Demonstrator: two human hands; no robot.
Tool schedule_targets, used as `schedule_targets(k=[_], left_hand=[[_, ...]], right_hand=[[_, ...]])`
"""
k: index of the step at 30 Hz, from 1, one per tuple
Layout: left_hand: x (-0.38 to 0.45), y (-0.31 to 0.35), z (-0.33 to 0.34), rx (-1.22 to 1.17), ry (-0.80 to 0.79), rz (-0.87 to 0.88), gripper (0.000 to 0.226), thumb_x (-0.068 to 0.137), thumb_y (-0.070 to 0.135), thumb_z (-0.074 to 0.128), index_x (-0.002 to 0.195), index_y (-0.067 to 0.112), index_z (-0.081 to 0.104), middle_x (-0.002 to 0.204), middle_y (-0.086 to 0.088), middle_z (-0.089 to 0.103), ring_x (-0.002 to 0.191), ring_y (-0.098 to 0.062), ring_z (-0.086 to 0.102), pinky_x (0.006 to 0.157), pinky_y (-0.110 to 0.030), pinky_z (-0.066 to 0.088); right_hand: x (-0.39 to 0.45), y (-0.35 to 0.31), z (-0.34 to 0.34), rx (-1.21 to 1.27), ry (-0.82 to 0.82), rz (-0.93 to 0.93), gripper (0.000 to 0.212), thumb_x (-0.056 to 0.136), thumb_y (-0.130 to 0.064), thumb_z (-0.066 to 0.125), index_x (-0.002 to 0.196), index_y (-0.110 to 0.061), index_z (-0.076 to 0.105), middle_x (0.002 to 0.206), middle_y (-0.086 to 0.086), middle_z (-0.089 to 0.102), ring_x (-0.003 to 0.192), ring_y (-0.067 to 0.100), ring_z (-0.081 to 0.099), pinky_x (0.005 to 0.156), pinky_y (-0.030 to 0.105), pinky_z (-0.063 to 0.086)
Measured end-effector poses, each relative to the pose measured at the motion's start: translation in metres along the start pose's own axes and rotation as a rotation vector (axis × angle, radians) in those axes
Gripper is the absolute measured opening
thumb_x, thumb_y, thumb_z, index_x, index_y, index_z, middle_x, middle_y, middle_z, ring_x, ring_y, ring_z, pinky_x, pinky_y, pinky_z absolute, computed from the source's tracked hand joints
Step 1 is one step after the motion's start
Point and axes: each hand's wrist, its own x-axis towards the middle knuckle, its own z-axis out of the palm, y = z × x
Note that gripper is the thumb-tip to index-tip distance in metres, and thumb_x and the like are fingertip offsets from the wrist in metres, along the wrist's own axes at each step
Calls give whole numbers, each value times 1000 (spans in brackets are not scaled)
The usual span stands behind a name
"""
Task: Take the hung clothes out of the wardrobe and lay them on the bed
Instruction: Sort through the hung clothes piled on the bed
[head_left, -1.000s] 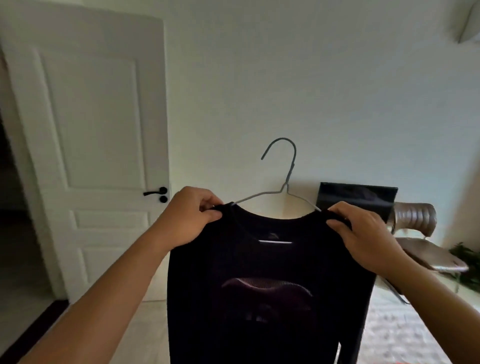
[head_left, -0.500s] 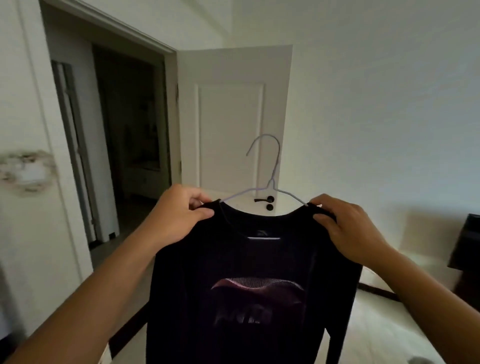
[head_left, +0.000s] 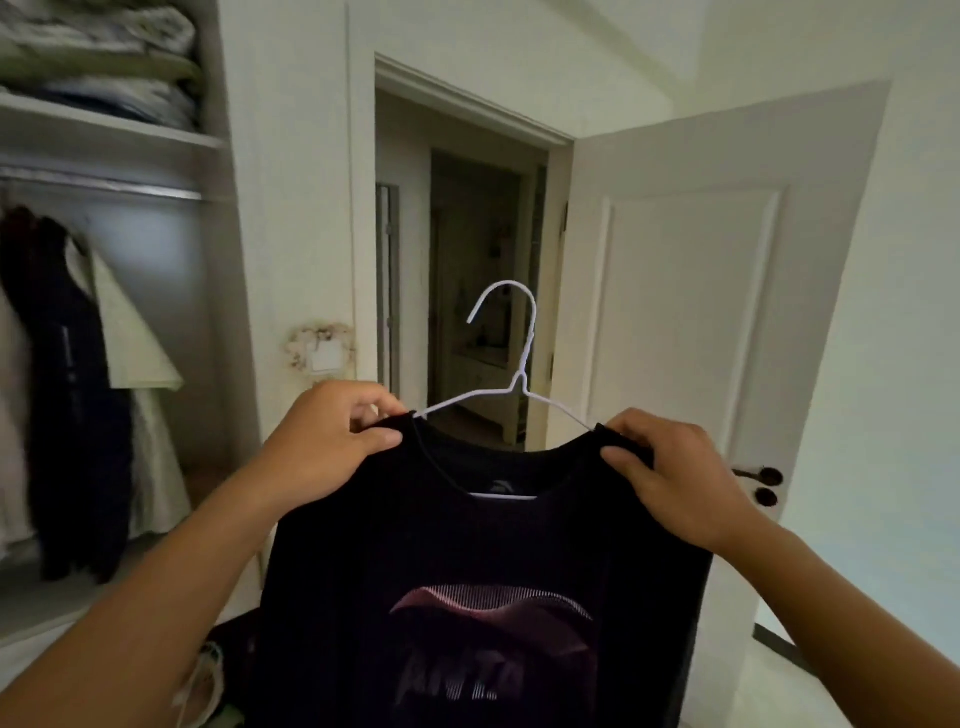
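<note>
A black t-shirt (head_left: 483, 561) with a pink printed logo hangs on a white wire hanger (head_left: 511, 364) held up in front of me. My left hand (head_left: 332, 441) pinches the shirt's left shoulder and my right hand (head_left: 675, 478) pinches its right shoulder. The hanger's hook points up, free of any rail. The open wardrobe (head_left: 104, 322) stands at the left, with a dark garment (head_left: 72, 384) and a pale one (head_left: 135, 332) hanging from its rail (head_left: 104, 187). No bed is in view.
Folded bedding (head_left: 98, 57) lies on the wardrobe's top shelf. An open doorway (head_left: 467, 291) is straight ahead, its white door (head_left: 691, 312) swung open to the right. Dark items (head_left: 228, 644) lie on the floor by the wardrobe.
My view has swung left: the chair and the wall have gone, and the doorway and the wardrobe have come in. Both hands keep the same grip on the shirt's shoulders.
</note>
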Motion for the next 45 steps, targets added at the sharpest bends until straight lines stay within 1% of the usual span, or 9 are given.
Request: schedule_targets(k=[6, 9, 12, 15, 19, 25, 30, 36, 45], left_hand=[[25, -48, -26, 28, 160, -94, 28, 84, 11, 73, 80, 39, 68, 70, 3, 70, 63, -9, 67, 66, -26, 48], [32, -71, -41, 60, 215, -129, 25, 84, 11, 72, 84, 36, 70, 79, 3, 73, 71, -10, 69, 74, -28, 53], [40, -93, -55, 94, 241, -160, 22, 86, 7, 70, 84, 28, 69, 76, 3, 72, 66, -6, 67, 69, -26, 50], [49, -118, -68, 133, 283, -176, 23, 85, 4, 69, 82, 27, 68, 72, 7, 70, 62, -1, 63, 67, -21, 45], [64, -161, -94, 180, 302, -196, 28, 84, 5, 70, 80, 32, 66, 73, 6, 68, 69, -10, 65, 73, -31, 52], [92, -231, -145, 177, 292, -196, 28, 84, 3, 69, 78, 30, 66, 70, 3, 68, 66, -12, 66, 69, -28, 48], [123, -283, -189, 190, 265, -168, 28, 83, 5, 70, 77, 32, 65, 69, 5, 66, 61, -4, 61, 65, -24, 41], [156, -340, -232, 209, 252, -160, 34, 82, 4, 70, 74, 36, 63, 73, 4, 68, 70, -15, 65, 69, -29, 47], [189, -423, -269, 215, 278, -195, 32, 81, 1, 71, 75, 32, 66, 67, 5, 68, 64, -13, 65, 68, -32, 49]], right_hand=[[81, -6, 55, 117, -52, -156, 8, 96, -32, 56, 94, -32, 63, 83, -17, 64, 79, -1, 59, 70, 18, 46], [115, -14, 85, 176, -96, -230, 9, 98, -30, 54, 94, -33, 62, 85, -18, 63, 83, -4, 58, 67, 11, 40], [142, -28, 115, 216, -134, -279, 10, 99, -28, 53, 94, -30, 61, 84, -19, 61, 85, -6, 55, 68, 6, 39], [169, -43, 140, 241, -159, -299, 11, 99, -30, 52, 92, -30, 61, 82, -17, 61, 82, -3, 57, 68, 12, 43], [204, -68, 170, 232, -197, -323, 10, 98, -32, 53, 96, -30, 63, 84, -17, 62, 79, -1, 59, 73, 22, 50], [251, -115, 215, 206, -182, -352, 12, 98, -33, 52, 97, -29, 64, 84, -17, 63, 79, 0, 59, 72, 28, 51], [289, -156, 247, 188, -178, -311, 13, 98, -35, 53, 96, -28, 64, 82, -14, 65, 77, 3, 60, 72, 31, 52], [330, -199, 283, 230, -181, -267, 13, 96, -33, 58, 92, -26, 68, 80, -11, 67, 75, 5, 62, 70, 30, 51], [394, -233, 350, 271, -255, -277, 14, 95, -33, 58, 83, -30, 66, 74, -7, 65, 70, 8, 60, 69, 35, 49]])
